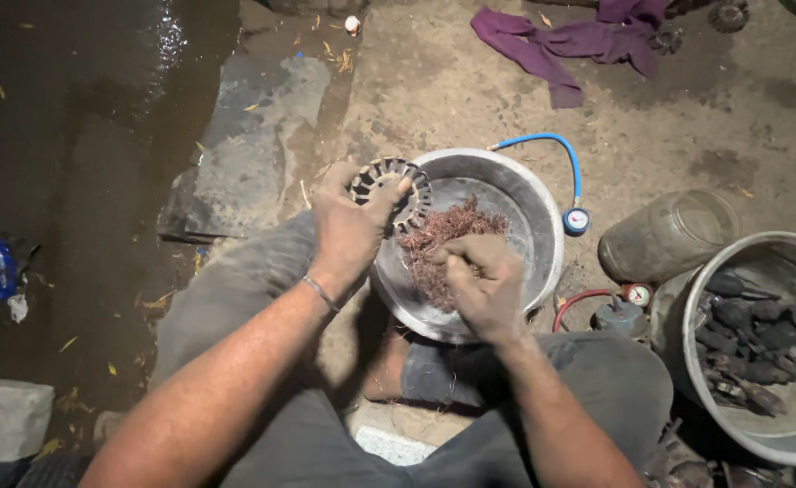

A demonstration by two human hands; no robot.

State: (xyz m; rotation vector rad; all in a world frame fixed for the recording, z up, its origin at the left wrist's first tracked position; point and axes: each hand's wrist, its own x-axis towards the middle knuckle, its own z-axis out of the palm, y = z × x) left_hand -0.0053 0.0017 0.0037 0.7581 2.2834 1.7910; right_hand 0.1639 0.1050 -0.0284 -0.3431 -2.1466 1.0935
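left hand (348,226) grips the slotted stator core (391,192) at the steel basin's (543,226) left rim; right hand (484,285) pinches copper wire (443,239) just right of it.

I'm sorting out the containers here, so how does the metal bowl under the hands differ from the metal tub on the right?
The metal bowl holds a tangle of reddish copper wire; the metal tub holds dark, blackened parts. The bowl is tilted on the person's lap and fully in view; the tub rests on the ground, cut off by the frame edge. Both are round, grey and grimy.
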